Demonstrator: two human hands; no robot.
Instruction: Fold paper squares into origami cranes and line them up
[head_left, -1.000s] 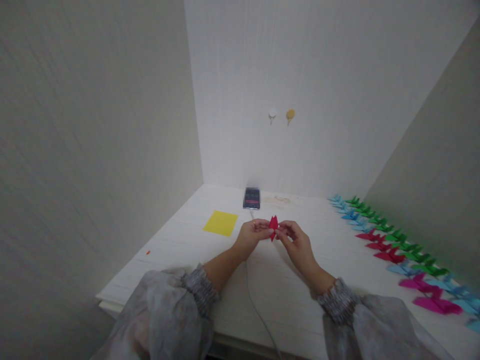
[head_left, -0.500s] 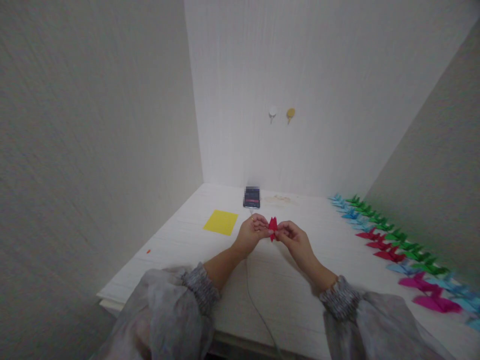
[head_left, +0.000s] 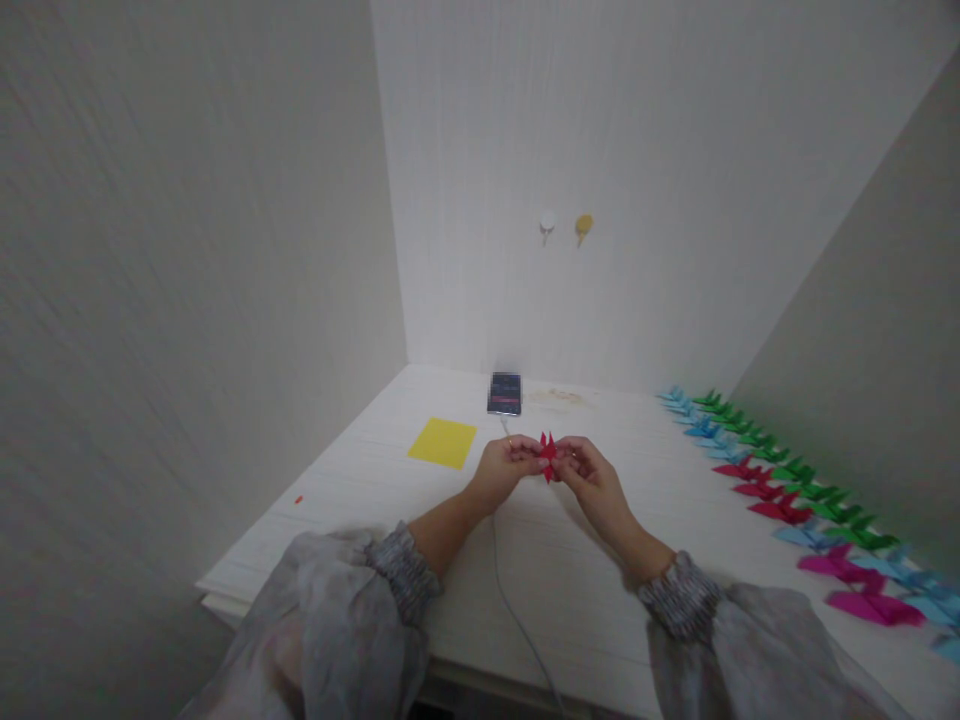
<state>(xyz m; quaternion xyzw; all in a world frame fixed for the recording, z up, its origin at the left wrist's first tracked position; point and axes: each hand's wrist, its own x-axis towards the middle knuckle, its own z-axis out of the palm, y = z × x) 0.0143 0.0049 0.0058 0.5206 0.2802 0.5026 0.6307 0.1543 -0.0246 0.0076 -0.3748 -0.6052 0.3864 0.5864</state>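
A small red folded paper piece [head_left: 548, 453] is held above the white table [head_left: 360, 480] between both hands. My left hand [head_left: 504, 468] pinches its left side with fingers closed. From the other side my right hand [head_left: 589, 476] pinches it, fingers curled. Two small points of the paper stick up between the fingertips. Both arms wear grey loose sleeves with gathered cuffs.
A yellow paper square [head_left: 442, 442] lies left of the hands. A phone [head_left: 505, 393] lies near the back wall, its cable [head_left: 510, 600] running to the front edge. Rows of folded paper pieces, blue, green, red and magenta [head_left: 780, 490], line the right wall. Two hooks [head_left: 564, 228] hang above.
The hands have drawn closer on the red piece and its top now shows two small spread points. The hands stay in about the same place.
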